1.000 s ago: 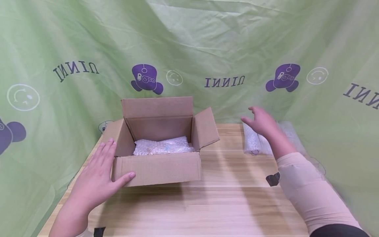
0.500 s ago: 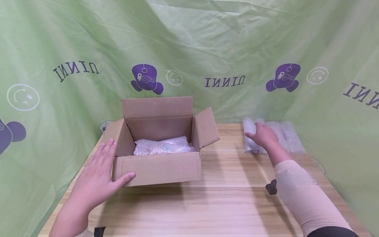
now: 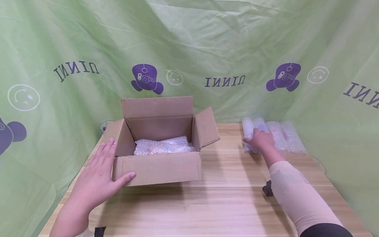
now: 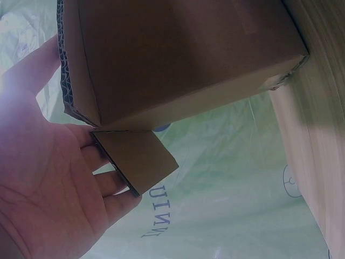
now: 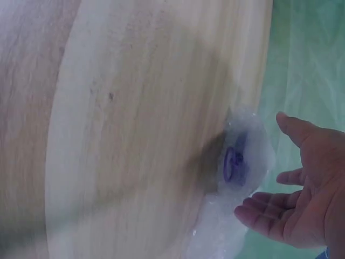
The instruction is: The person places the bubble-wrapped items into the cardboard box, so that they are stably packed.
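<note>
- While the wooden table (image 3: 225,210) fills the near part, the left hand (image 3: 94,179) sits at the near left corner of the box. Its straight fingers touch the left flap (image 3: 112,130), and its thumb is on the near flap (image 3: 157,169). It does not pinch.
- Next comes the box (image 3: 161,128), with all its flaps unfolded. Bubble-wrapped stuff (image 3: 163,145) lies inside. I can't count how many pieces.
- Farther off, on the right, the right hand (image 3: 262,140) is over the two left rolls. Its fingers and thumb are spread apart, holding nothing. I can't tell if it touches the wrap.
- Four bubble-wrap rolls (image 3: 277,133) lie side by side at the far right. Something purple (image 5: 234,164) shows through one end.
- The job looks part done: some wrapped stuff is in the box, four rolls are outside, and no flap is closed.
- Farthest back hangs a green curtain (image 3: 189,39).
</note>
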{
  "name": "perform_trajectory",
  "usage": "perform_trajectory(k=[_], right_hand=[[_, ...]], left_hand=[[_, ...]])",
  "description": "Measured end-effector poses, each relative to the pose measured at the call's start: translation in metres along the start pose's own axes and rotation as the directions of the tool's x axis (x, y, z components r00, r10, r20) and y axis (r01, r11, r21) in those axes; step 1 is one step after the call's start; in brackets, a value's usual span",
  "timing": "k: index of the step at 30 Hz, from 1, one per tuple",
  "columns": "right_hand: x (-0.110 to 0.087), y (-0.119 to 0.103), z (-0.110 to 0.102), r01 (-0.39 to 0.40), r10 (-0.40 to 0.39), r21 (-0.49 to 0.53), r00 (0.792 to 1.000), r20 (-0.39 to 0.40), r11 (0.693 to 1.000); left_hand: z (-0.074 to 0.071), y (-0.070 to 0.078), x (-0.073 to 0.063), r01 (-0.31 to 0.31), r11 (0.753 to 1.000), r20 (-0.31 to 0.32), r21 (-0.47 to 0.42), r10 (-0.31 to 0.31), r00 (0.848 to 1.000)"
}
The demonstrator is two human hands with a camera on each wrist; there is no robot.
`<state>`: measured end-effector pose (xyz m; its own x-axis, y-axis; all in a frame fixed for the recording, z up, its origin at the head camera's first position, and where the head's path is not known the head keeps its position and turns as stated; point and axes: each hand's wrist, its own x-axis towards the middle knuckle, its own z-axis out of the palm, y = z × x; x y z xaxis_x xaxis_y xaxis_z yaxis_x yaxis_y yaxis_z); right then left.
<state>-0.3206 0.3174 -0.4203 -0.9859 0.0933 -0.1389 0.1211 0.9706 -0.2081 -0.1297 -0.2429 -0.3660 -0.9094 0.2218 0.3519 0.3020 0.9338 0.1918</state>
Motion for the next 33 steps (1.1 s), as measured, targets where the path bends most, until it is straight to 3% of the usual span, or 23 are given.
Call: perform_trajectory(k=[9, 18, 25, 33], right_hand=[[0.001, -0.006, 0.008, 0.011, -0.012, -0.043, 1.000, -0.020, 0.999], [0.005, -0.001, 0.009, 0.024, -0.024, -0.011, 0.998, -0.050, 1.000], [0.001, 0.000, -0.004, 0.050, -0.048, 0.056, 0.998, -0.031, 0.997], [-0.005, -0.010, -0.032, 0.136, -0.131, 0.091, 0.990, -0.059, 0.987]], left_hand=[[0.001, -0.001, -0.001, 0.002, 1.000, -0.004, 0.002, -0.002, 1.000], [0.002, -0.001, 0.000, 0.000, 1.000, -0.004, 0.002, 0.000, 1.000], [0.001, 0.000, 0.000, 0.003, 1.000, 0.000, -0.004, -0.003, 1.000], [0.001, -0.001, 0.001, 0.006, 1.000, 0.004, -0.002, -0.006, 1.000]])
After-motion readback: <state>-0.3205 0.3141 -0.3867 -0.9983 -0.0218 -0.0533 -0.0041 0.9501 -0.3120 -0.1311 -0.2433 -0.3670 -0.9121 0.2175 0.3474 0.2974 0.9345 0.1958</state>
